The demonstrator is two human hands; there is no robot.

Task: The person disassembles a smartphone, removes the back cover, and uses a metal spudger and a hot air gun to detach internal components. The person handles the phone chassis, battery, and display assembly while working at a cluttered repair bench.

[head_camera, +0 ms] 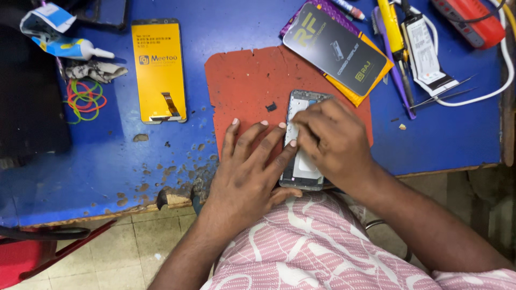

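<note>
So the phone frame (302, 161) is lying flat on a red mat (242, 86), near the front edge of the blue surface (107, 161), long side running away from the person. It's an opened-up phone body, pale inside with a metal rim. The left hand (250, 161) is spread flat on the mat, fingers (258, 140) splayed apart, with the fingertips pressing against the frame's left edge. The right hand (330, 140) lies over the middle of the frame, fingers bunched together and pressing down on it; can't tell if there's anything pinched under them because the hand covers that spot. A small dark bit (271, 107) sits loose on the mat just left of the frame's top.

No real containers here, closest thing is the flat packaging: a black screen box (336, 48) lying on top of an orange and a purple one, up and to the right, touching the mat's corner. To the left, a yellow-backed display panel (159, 70) with its flex cable showing. Further left, a pile of rubber bands (83, 99), a crumpled rag (97, 70) and a glue tube (75, 49). Top right has tweezers (446, 94), a white cable (500, 75) and a red tool (473, 21) that's cut off by the edge. The paint on the surface is chipped along the front.
</note>
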